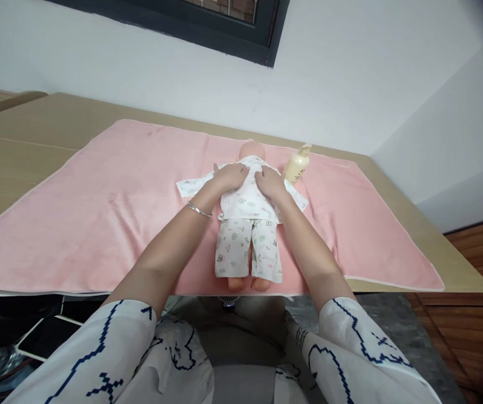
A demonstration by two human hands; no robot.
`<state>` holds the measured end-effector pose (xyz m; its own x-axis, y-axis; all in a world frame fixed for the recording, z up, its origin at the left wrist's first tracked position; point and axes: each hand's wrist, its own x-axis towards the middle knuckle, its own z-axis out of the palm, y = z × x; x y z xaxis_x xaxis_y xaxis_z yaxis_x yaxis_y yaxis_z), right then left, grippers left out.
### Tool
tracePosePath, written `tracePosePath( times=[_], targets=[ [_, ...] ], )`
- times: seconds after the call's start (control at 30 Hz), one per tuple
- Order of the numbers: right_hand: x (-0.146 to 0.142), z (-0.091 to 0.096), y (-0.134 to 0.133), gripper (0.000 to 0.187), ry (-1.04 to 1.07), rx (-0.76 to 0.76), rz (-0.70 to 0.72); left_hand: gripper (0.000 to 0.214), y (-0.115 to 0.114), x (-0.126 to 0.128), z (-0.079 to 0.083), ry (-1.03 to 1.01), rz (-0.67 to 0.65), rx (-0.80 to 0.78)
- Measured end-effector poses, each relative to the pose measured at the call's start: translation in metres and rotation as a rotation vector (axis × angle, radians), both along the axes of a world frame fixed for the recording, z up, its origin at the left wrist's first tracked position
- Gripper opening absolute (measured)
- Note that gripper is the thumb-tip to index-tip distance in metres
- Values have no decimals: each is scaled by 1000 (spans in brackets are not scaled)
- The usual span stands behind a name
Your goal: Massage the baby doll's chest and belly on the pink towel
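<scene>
A baby doll (247, 221) in white printed pyjamas lies on its front on a pink towel (98, 219), head away from me. My left hand (231, 177) lies flat on the doll's left shoulder, fingers stretched out. My right hand (269, 182) rests flat on the doll's right shoulder, fingers also spread. A silver bangle (199, 210) circles my left wrist. Neither hand holds anything.
A cream pump bottle (297, 164) stands on the towel just right of the doll's head. The towel covers a beige table (431, 235) set against a white wall. A dark window frame (208, 28) is above. Wooden floor (481, 314) shows at right.
</scene>
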<state>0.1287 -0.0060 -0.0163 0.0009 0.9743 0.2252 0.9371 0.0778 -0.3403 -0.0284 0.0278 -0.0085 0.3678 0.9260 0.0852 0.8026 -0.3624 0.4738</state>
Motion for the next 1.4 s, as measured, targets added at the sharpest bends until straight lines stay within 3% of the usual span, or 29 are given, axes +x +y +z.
tracePosePath(
  times=[0.07, 0.2, 0.43, 0.53, 0.63, 0.73, 0.83, 0.97, 1.07, 1.27, 1.4],
  targets=[
    [-18, 6, -13, 42, -95, -17, -70, 54, 12, -5, -16, -71, 15, 17],
    [-27, 10, -19, 45, -167, -14, -29, 58, 21, -6, -36, -138, 30, 82],
    [26, -9, 19, 60, 144, -105, 55, 45, -20, 18, -8, 166, -34, 287],
    [14, -7, 10, 54, 64, -71, -6, 44, -23, 20, -4, 203, -53, 266],
    [-17, 5, -13, 48, -114, -50, -79, 50, -9, 15, -13, 106, -16, 184],
    [-32, 13, -25, 41, -241, -59, -51, 55, 0, 14, -21, 58, 16, 169],
    [-18, 9, -13, 43, -158, -56, -12, 53, -9, 18, -18, 96, 22, 179],
    [14, -8, 13, 50, 51, 11, 9, 48, -29, 27, -2, 166, -32, 126],
    [14, -12, 14, 50, 17, 38, 10, 45, -28, 27, 1, 108, -35, 102],
    [-22, 6, -13, 43, -138, -6, -29, 56, 3, 22, -35, -155, 107, 160],
    [-10, 4, -7, 43, -63, 43, 29, 54, 9, 20, -50, -247, 128, 192]
  ],
)
